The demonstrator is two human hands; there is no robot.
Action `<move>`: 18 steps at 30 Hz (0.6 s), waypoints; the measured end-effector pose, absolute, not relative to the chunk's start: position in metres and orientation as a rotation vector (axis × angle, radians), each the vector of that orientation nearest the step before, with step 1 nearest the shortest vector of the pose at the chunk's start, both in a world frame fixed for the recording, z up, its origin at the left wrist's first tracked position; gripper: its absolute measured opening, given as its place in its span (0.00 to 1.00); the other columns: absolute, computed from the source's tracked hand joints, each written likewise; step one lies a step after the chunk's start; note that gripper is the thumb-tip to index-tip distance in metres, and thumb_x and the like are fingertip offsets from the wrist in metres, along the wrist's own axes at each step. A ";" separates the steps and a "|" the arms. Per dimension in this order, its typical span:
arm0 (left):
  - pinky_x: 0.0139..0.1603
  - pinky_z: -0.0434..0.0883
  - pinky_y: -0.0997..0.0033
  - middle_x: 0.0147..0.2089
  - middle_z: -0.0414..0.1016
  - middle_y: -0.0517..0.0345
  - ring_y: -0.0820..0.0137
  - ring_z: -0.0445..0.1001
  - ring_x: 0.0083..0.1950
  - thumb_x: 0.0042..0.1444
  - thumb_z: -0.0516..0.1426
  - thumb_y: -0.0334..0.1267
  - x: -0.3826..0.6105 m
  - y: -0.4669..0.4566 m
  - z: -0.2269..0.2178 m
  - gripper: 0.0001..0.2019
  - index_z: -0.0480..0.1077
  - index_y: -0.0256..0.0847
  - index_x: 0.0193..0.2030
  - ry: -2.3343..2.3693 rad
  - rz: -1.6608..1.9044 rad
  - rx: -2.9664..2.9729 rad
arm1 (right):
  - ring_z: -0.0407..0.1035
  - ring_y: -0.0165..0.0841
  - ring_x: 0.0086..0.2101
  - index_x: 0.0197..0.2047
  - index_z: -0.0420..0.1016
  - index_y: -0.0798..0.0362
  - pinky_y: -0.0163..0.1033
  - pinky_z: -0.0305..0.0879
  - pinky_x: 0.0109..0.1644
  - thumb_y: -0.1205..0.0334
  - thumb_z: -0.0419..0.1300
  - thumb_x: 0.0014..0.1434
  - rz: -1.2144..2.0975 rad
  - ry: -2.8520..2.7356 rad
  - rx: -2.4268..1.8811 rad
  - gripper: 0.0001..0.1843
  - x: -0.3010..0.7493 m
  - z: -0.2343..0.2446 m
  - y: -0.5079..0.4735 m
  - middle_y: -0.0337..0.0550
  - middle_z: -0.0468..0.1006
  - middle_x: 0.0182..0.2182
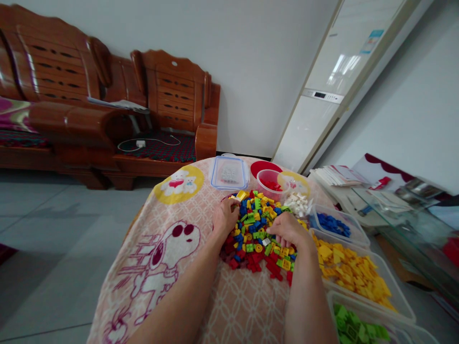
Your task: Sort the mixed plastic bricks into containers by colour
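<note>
A mixed heap of toy building bricks (255,222) in red, yellow, green and blue is spread over the table. At the heap's left edge, my left hand (226,217) has its fingers curled together beside a white piece and a yellow brick (242,195); whatever is between the fingertips is too small to make out. My right hand (289,230) reaches over the heap's right side with bent fingers pointing down into the bricks. Its fingertips are close together, and I cannot make out what they hold. A small white brick (266,242) lies just left of those fingers.
Sorted bricks surround the heap: red bricks (270,184) in a round tub, white bricks (297,203), then blue bricks (333,225), yellow bricks (353,273) and green bricks (355,326) in clear boxes along the right. A blue-rimmed lid (229,173) lies behind. Patterned cloth (247,306) covers the table.
</note>
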State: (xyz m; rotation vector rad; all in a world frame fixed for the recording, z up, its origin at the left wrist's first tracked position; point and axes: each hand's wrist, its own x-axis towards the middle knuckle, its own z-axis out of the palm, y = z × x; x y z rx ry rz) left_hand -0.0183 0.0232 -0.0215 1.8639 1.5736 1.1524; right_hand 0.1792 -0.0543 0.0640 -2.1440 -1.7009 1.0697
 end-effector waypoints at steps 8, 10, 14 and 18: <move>0.46 0.69 0.65 0.43 0.77 0.53 0.65 0.73 0.43 0.53 0.55 0.32 -0.018 0.024 -0.023 0.11 0.77 0.41 0.40 1.569 1.166 1.859 | 0.69 0.30 0.17 0.15 0.67 0.54 0.31 0.62 0.20 0.63 0.63 0.50 0.995 -1.984 -2.414 0.15 0.150 0.080 -0.054 0.42 0.74 0.16; 0.46 0.69 0.65 0.43 0.77 0.53 0.65 0.73 0.43 0.53 0.56 0.32 -0.018 0.024 -0.022 0.11 0.77 0.41 0.40 1.569 1.159 1.861 | 0.71 0.31 0.19 0.16 0.68 0.54 0.31 0.62 0.22 0.62 0.64 0.49 0.944 -2.066 -2.400 0.14 0.145 0.081 -0.053 0.43 0.75 0.17; 0.46 0.69 0.65 0.43 0.77 0.53 0.65 0.73 0.43 0.53 0.55 0.32 -0.019 0.022 -0.020 0.11 0.77 0.41 0.41 1.562 1.145 1.854 | 0.73 0.32 0.22 0.17 0.69 0.55 0.30 0.62 0.25 0.64 0.66 0.45 0.772 -2.144 -2.400 0.11 0.141 0.081 -0.052 0.43 0.76 0.17; 0.45 0.69 0.65 0.43 0.77 0.53 0.65 0.73 0.42 0.53 0.56 0.32 -0.019 0.021 -0.019 0.11 0.77 0.41 0.41 1.577 1.148 1.846 | 0.73 0.32 0.22 0.20 0.73 0.55 0.30 0.62 0.26 0.69 0.60 0.47 0.725 -2.053 -2.357 0.06 0.153 0.075 -0.052 0.43 0.75 0.16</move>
